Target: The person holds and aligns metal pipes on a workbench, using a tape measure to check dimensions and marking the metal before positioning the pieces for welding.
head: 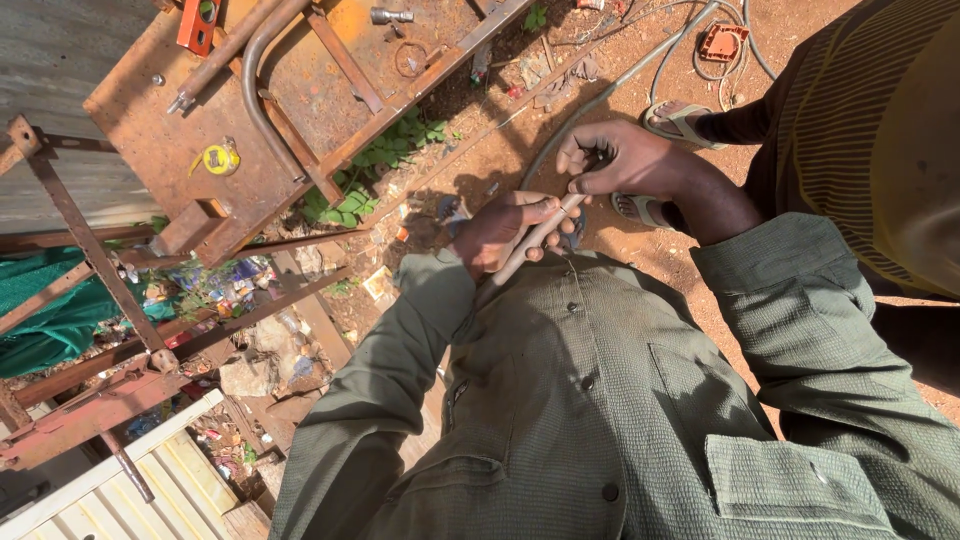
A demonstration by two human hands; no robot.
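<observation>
My left hand (505,232) is closed around a pale wooden stick (535,240), held slanted just in front of my green shirt. My right hand (622,160) pinches the stick's upper end with its fingertips. The lower end of the stick is hidden behind my left hand and sleeve. Both hands hover over red earth, close to two sandalled feet (676,120).
A rusty metal table (150,140) at upper left carries a bent pipe (258,100), a yellow tape measure (221,159) and an orange level (198,24). Grey cables (610,85) run over the ground. A person in a striped top (870,130) stands at the right.
</observation>
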